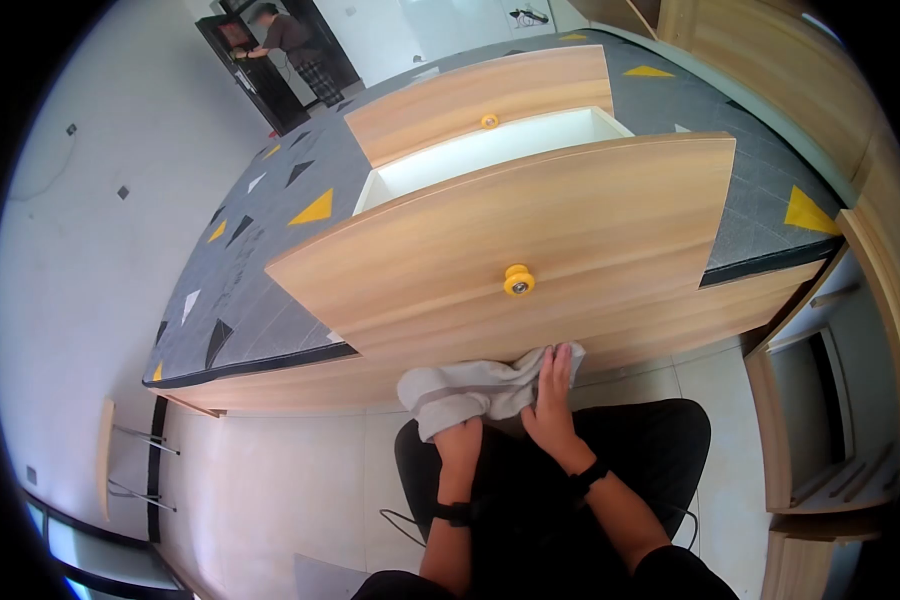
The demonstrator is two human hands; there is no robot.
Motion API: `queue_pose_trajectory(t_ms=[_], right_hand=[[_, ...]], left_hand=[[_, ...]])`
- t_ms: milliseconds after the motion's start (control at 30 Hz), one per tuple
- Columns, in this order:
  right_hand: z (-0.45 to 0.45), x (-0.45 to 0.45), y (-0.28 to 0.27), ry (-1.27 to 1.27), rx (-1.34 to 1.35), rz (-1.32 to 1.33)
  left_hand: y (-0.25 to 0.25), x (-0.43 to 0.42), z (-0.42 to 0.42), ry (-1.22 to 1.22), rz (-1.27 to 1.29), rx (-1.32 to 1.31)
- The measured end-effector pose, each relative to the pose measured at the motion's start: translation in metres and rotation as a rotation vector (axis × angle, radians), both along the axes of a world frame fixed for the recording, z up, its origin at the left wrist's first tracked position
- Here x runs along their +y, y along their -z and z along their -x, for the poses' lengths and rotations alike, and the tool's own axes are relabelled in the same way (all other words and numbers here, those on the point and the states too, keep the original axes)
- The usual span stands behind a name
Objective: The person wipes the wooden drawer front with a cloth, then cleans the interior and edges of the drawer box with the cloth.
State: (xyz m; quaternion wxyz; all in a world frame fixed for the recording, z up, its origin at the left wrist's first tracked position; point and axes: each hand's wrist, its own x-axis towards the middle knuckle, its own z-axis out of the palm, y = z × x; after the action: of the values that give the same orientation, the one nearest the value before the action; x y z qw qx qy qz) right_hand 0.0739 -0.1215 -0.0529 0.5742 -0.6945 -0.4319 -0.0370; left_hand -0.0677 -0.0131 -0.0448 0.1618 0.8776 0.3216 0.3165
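Cloth (470,388) is at the front edge of the bed (220,312), below the yellow knob (518,281) of the nearer drawer (610,220); right hand (552,408) lays extended fingers along its right end; left hand (459,440) is partly covered by it, grip indeterminable.

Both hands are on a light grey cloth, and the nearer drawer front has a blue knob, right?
Not quite: in the head view, the knob on the nearer drawer front is yellow, not blue. The left hand and right hand are indeed on the light grey cloth.
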Motion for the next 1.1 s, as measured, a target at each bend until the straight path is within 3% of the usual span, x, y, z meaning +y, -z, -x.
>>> queue_pose_trajectory(t_ms=[100,233,300,333,400,500,567,700,767,800,867,967,1000,1067,1100], right_hand=[[-0.011,-0.008,-0.009,0.086,-0.097,0.040],[-0.030,-0.019,-0.006,0.122,-0.097,-0.001],[-0.043,-0.022,-0.013,0.100,-0.131,-0.038],[-0.043,-0.021,-0.019,0.214,-0.065,-0.085],[-0.049,-0.022,-0.023,0.329,-0.002,-0.125],[-0.059,-0.031,-0.024,0.411,-0.045,-0.102],[-0.061,-0.037,-0.028,0.447,-0.050,0.099],[-0.064,-0.043,-0.041,0.519,-0.046,0.189],[-0.062,-0.049,-0.052,0.417,0.026,0.613],[-0.061,-0.051,-0.052,0.417,0.027,0.614],[-0.054,-0.058,-0.048,0.318,-0.077,0.899],[-0.057,-0.056,-0.018,0.130,0.107,0.902],[-0.061,-0.057,-0.020,0.130,0.110,0.901],[-0.069,-0.058,-0.029,-0.184,0.418,0.718],[-0.068,-0.057,-0.034,-0.186,0.418,0.719]], left_hand=[[-0.001,-0.004,-0.007,-0.029,-0.141,-0.093],[0.005,0.001,-0.006,-0.027,-0.090,-0.087],[0.003,-0.002,-0.009,-0.116,-0.029,-0.246],[0.003,-0.004,-0.009,-0.116,-0.025,-0.245],[0.001,-0.005,-0.010,-0.213,0.082,-0.433],[-0.012,-0.004,0.001,-0.170,0.252,-0.460],[-0.016,-0.005,0.001,-0.167,0.295,-0.448],[-0.019,-0.008,-0.013,-0.161,0.482,-0.635],[-0.027,-0.008,-0.017,-0.191,0.603,-0.713],[-0.031,-0.007,-0.019,-0.203,0.729,-0.765],[-0.036,-0.006,-0.017,-0.214,0.855,-0.814],[-0.038,-0.006,-0.016,-0.252,0.921,-0.719],[-0.039,-0.006,-0.016,-0.225,0.934,-0.751],[-0.042,-0.006,-0.016,-0.201,0.948,-0.784],[-0.050,-0.008,-0.016,-0.151,0.993,-0.815]])
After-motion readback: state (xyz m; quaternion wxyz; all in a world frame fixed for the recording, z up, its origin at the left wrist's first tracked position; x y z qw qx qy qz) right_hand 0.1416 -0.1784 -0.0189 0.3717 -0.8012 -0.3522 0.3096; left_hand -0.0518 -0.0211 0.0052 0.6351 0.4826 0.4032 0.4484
